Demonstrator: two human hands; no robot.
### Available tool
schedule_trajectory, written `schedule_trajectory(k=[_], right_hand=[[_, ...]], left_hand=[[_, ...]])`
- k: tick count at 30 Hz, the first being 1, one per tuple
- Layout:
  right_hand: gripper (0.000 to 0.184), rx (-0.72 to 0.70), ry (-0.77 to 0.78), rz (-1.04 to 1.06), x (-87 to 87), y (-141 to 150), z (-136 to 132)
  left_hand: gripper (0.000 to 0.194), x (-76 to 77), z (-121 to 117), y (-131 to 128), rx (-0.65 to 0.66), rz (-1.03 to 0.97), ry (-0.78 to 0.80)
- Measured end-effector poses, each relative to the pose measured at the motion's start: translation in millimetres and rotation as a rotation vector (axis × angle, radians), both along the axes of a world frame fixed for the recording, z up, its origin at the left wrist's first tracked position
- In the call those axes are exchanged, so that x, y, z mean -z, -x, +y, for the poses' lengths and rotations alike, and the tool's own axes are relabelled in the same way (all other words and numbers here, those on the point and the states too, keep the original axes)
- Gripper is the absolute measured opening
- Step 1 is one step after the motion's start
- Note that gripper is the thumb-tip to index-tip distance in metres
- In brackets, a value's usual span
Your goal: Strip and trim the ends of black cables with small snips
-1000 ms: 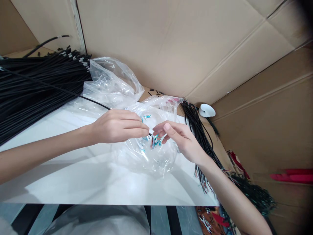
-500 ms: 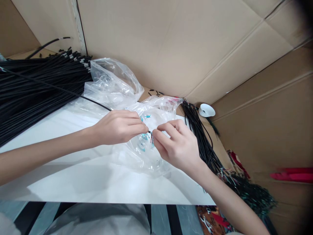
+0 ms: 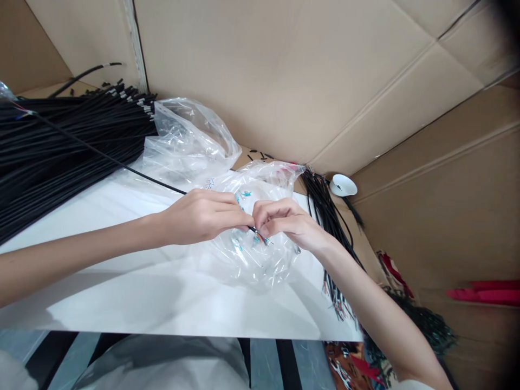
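Note:
My left hand (image 3: 207,216) is closed around a thin black cable (image 3: 134,170) near its stripped end. From that end, several fine coloured wires (image 3: 262,237) fan out just past my left fingertips. My right hand (image 3: 280,219) pinches at these wires, thumb and forefinger together, close to my left fingers. Which wire lies between the fingertips is too small to tell. The cable trails left to its far end, where more bare coloured wires (image 3: 25,111) show. Beneath both hands lies a clear plastic bag (image 3: 276,271) with small teal pieces (image 3: 246,193) in it.
A big pile of black cables (image 3: 73,146) lies at the left, beside another clear bag (image 3: 190,135). Black cables with stripped ends (image 3: 325,211) lie right of my hands, near a white cup (image 3: 343,185). Cardboard walls (image 3: 276,76) stand behind the white tabletop (image 3: 162,303).
My right hand first reached in with loose fingers, then turned over to pinch at the wires, and now has rolled back, thumb lower. My left hand keeps hold of the cable, shifting slightly right and down.

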State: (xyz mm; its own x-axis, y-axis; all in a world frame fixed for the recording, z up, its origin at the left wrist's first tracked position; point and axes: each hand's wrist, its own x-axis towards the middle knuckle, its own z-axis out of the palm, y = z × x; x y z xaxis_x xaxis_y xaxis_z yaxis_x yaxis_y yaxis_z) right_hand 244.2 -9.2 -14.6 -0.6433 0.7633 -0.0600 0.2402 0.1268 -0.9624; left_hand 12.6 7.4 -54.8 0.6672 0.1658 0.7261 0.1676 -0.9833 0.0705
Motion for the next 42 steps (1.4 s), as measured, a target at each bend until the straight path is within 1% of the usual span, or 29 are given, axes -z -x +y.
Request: schedule_trajectory(k=[1, 3, 5, 6, 8, 10, 13, 15, 18, 22, 27, 29, 31, 33, 38, 42], right_hand=[[0.009, 0.003, 0.079, 0.053, 3.9, -0.5, 1.3], [0.006, 0.020, 0.170, 0.150, 11.9, -0.6, 2.1], [0.004, 0.045, 0.189, 0.224, 18.7, -0.2, 1.7], [0.003, 0.056, 0.170, 0.256, 21.4, -0.1, 1.2], [0.005, 0.087, 0.081, 0.305, 25.2, 0.2, -0.5], [0.008, 0.129, -0.060, 0.320, 26.8, 0.3, -3.2], [0.008, 0.206, -0.304, 0.251, 25.8, 0.6, -9.6], [0.005, 0.251, -0.430, 0.194, 24.5, 0.8, -14.4], [0.002, 0.293, -0.558, 0.163, 23.8, 1.0, -20.0], [0.010, 0.323, -0.697, 0.117, 24.0, 1.8, -24.3], [0.008, 0.369, -0.799, 0.032, 25.6, 8.5, -25.7], [0.011, 0.378, -0.793, 0.044, 26.6, 12.9, -25.2], [0.014, 0.391, -0.777, 0.064, 26.8, 17.3, -24.6], [0.016, 0.404, -0.781, 0.055, 26.0, 20.9, -24.2], [0.016, 0.429, -0.825, -0.030, 22.8, 24.3, -24.4], [0.018, 0.425, -0.901, -0.101, 22.3, 23.5, -22.8]], left_hand=[[0.018, 0.0, -0.4, 0.2, 0.009, -0.010, 0.012], [0.018, -0.6, -1.5, 0.8, 0.023, -0.033, 0.057], [0.017, -1.5, -2.4, 1.3, 0.034, -0.051, 0.141], [0.016, -1.6, -2.6, 1.4, 0.036, -0.057, 0.193], [0.016, -0.6, -2.5, 1.2, 0.041, -0.070, 0.278], [0.015, 1.7, -1.9, 0.5, 0.049, -0.085, 0.319], [0.014, 4.6, -1.3, -0.9, 0.063, -0.103, 0.330], [0.014, 4.6, -1.5, -1.2, 0.062, -0.108, 0.335], [0.014, 2.6, -2.8, -0.8, 0.045, -0.106, 0.356], [0.014, 0.8, -4.9, -0.8, 0.028, -0.118, 0.391], [0.014, -1.6, -8.2, -2.7, 0.005, -0.143, 0.428], [0.014, -2.9, -9.3, -3.6, -0.006, -0.162, 0.448], [0.014, -3.7, -10.1, -4.5, -0.003, -0.185, 0.501], [0.015, -3.7, -10.6, -5.4, 0.014, -0.197, 0.591], [0.016, -1.3, -10.4, -7.6, 0.075, -0.216, 0.898], [0.015, 2.1, -8.3, -9.5, 0.119, -0.232, 1.059]])
